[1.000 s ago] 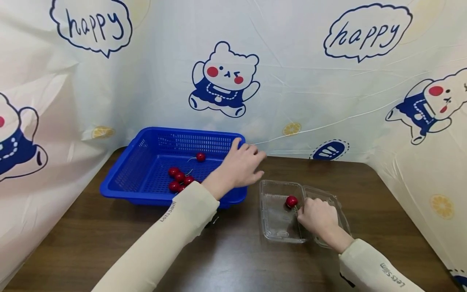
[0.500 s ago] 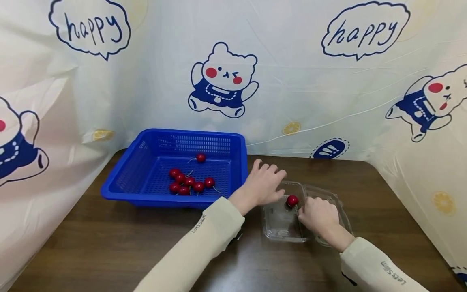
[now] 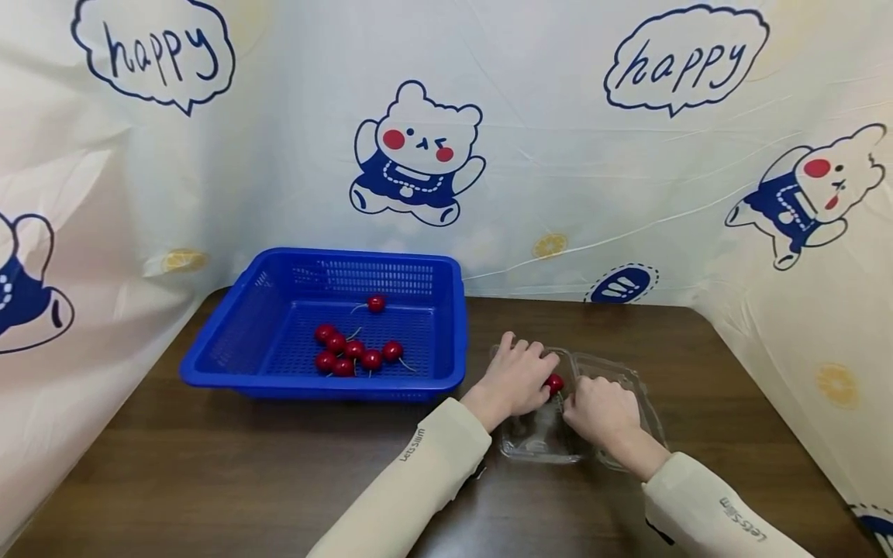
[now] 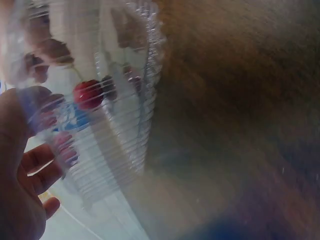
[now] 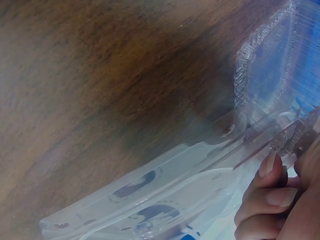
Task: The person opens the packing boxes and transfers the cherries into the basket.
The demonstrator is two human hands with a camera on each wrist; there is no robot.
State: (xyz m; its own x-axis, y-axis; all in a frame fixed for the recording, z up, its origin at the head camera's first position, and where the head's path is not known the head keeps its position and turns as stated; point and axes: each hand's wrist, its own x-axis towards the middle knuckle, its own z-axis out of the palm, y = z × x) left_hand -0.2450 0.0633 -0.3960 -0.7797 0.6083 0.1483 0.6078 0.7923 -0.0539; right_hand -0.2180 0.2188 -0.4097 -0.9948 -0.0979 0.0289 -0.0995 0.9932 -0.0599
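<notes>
My right hand (image 3: pixel 601 411) is curled over the fold between the clear plastic clamshell box's base (image 3: pixel 537 449) and its lid (image 3: pixel 649 403). A red cherry (image 3: pixel 554 384) hangs inside the base, its stem running to the right fingertips, which pinch it. Seen through the ribbed plastic in the left wrist view, the cherry (image 4: pixel 88 94) sits below those fingers. My left hand (image 3: pixel 515 377) reaches over the box's left side, fingers spread and loosely bent. The left fingers (image 4: pixel 42 175) lie close along the plastic wall. Right fingers (image 5: pixel 265 197) show bent at the box edge.
A blue plastic basket (image 3: pixel 202 373) stands to the left at the back, with several red cherries (image 3: pixel 353 349) on its floor. The brown wooden table (image 3: pixel 230 480) carries everything. A printed cloth (image 3: pixel 544 178) hangs behind and along both sides.
My left hand has moved right, away from the basket's right edge to over the box's left side, near the cherry. My right hand and the cherry have hardly moved.
</notes>
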